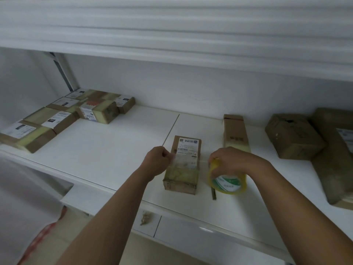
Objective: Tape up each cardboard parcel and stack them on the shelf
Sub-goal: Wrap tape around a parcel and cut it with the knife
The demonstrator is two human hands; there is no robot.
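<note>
Far left on the white shelf (107, 150), a cluster of taped parcels (63, 115) is laid flat, touching one another, most with white labels up. Near the middle, the left hand (157, 161) is held just beside the left edge of the small parcel (184, 165); its fingers are curled together, pinching the free end of a clear tape strip (186, 162). The strip is stretched across the parcel's top, over the lower part of the shipping label, toward the tape roll (228, 180). The roll is gripped from above by the right hand (232, 162), fingers wrapped over its rim, just right of the parcel. A thin dark tool (214, 194), possibly a cutter, lies beneath the roll at the shelf's front. Behind the right hand a narrow tall box (236, 132) stands, and farther right larger brown boxes (294, 138) are seen, apparently untaped. The small parcel is judged light and stiff, likely to slide on the smooth shelf when tape is pulled; it is best held by its long sides, pressed down while taping. The tape is thin and sticky, prone to folding on itself if slackened.
</note>
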